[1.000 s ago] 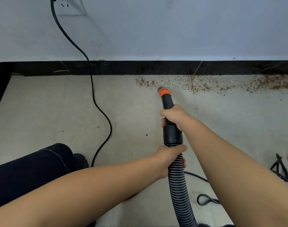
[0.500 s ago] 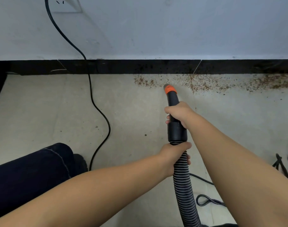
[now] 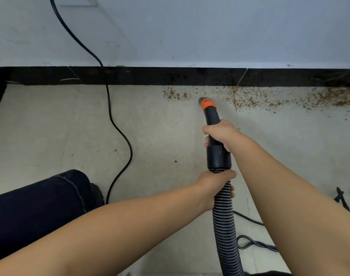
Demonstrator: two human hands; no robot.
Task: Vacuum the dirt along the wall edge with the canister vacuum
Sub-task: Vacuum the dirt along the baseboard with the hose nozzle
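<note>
Observed: over the last second the orange-tipped nozzle [image 3: 207, 104] has advanced rightward and toward the black skirting [image 3: 150, 76], and now sits at a gap in the brown dirt [image 3: 269, 98], a small patch to its left, the long band to its right. The gap has widened slightly, so pickup appears under way, though most of the band remains.

Left to right: a dark trouser leg [image 3: 37, 208] at the lower left; a black power cord [image 3: 110, 108] running down the wall and across the floor, well clear of the nozzle. The left hand [image 3: 214, 186] grips the ribbed hose [image 3: 227, 236] just below the cuff; the right hand [image 3: 220, 134] is wrapped round the black wand. Loose cables [image 3: 255, 244] lie right of the hose and could snag it as the sweep continues rightward.
</note>
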